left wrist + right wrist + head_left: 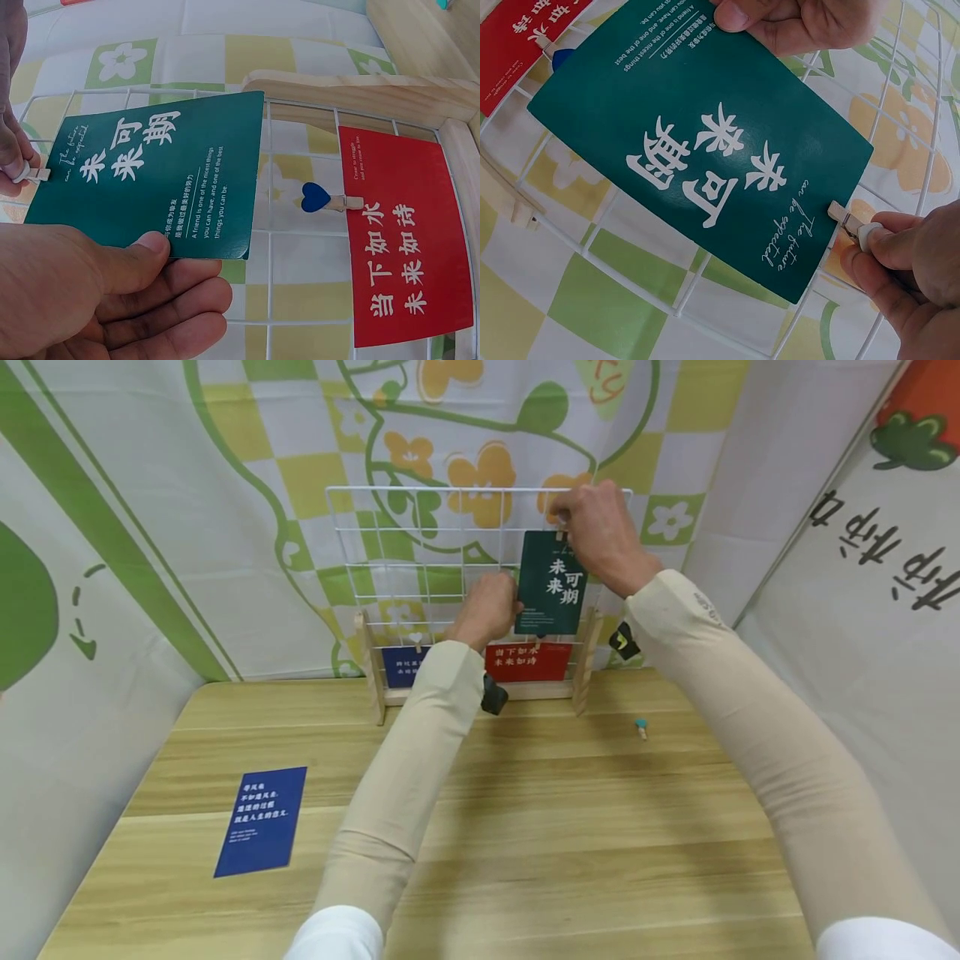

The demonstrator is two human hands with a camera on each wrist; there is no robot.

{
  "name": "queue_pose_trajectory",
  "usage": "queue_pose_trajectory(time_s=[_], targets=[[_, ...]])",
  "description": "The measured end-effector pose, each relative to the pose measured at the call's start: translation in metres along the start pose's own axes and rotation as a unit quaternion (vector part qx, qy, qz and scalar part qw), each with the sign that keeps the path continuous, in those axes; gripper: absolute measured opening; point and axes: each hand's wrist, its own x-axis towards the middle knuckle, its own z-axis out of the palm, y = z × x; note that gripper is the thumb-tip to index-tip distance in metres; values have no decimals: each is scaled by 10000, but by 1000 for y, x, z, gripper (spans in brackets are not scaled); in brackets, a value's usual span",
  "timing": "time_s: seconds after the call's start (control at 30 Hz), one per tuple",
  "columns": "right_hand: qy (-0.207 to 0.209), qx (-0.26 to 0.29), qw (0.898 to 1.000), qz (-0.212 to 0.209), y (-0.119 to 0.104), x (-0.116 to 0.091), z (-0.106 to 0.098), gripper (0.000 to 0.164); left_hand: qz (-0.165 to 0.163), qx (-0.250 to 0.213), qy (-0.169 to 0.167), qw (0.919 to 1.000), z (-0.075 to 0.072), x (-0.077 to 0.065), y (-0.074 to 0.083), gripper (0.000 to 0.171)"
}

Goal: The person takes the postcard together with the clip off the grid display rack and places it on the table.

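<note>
Both hands are working a green postcard against the white wire grid.
The green postcard (534,589) is standing in front of the upper right part of the wire grid (420,489). The left hand (487,608) is pinching its lower edge between thumb and curled fingers; the right hand (603,539) is closing thumb and fingertips on a white-topped wooden clothespin (846,219), whose tip is overlapping the card's top edge; cannot tell whether it is biting the wire too. Low on the grid's right, a red postcard (528,668) is hanging from a blue-heart clothespin (334,200); low on its left, a blue postcard (400,670) is hanging, partly hidden by a sleeve. In front of the grid, on the wooden table (637,843), a dark blue text card (260,852) is lying to the left, a teal-topped clothespin (642,729) to the right.
</note>
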Motion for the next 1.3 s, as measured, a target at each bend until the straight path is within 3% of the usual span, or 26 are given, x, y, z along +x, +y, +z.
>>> queue_pose_trajectory(time_s=[1.3], targets=[[-39,-121,9999,0,-3,-2,-4,26,-105,-19,-87,9999,-2,0,1,18]])
